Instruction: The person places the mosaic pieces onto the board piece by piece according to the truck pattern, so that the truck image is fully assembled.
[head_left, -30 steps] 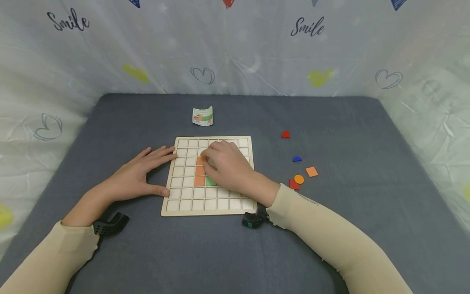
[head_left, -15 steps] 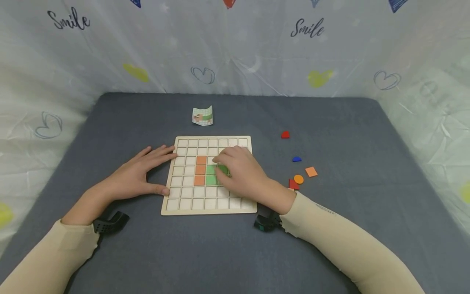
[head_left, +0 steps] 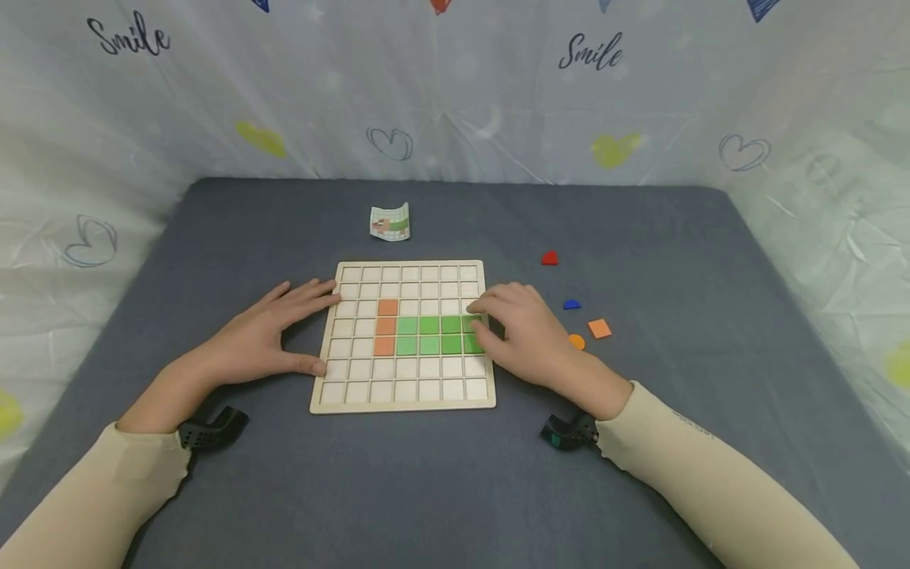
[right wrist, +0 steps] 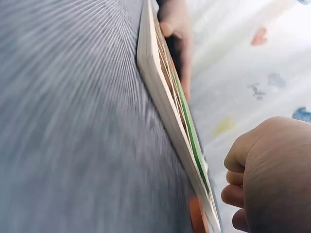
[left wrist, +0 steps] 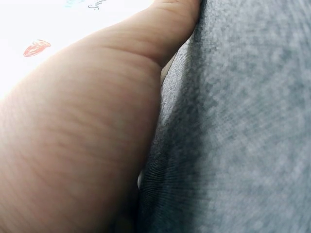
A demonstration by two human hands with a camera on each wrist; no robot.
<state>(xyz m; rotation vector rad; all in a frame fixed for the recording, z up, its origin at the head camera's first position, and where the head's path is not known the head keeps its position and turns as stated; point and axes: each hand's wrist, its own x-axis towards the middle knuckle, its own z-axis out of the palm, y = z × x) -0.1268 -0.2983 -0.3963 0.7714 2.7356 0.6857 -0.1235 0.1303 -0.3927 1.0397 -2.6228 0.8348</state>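
Observation:
A pale wooden grid board [head_left: 370,391] lies flat on the grey cloth. Three orange squares [head_left: 385,325] stand in a column in its cells, and two rows of green squares [head_left: 430,325] run from them to the right edge. My left hand [head_left: 256,340] is spread at the board's left edge, fingertips and thumb touching the frame. Over the right edge hovers my right hand [head_left: 526,336], fingers loosely bent, with no piece visible in it. The right wrist view shows this hand [right wrist: 277,174] raised beside the board, its fingertips partly hidden.
A small printed card [head_left: 390,222] lies behind the board. Loose pieces lie to the right: a red rounded piece [head_left: 550,258], a blue half circle [head_left: 572,304], an orange square [head_left: 599,328] and an orange circle [head_left: 577,341], which my right hand partly covers.
My right hand has moved right across the board to its right edge, uncovering the green rows. It now hides the red square among the loose pieces. The left hand stays put.

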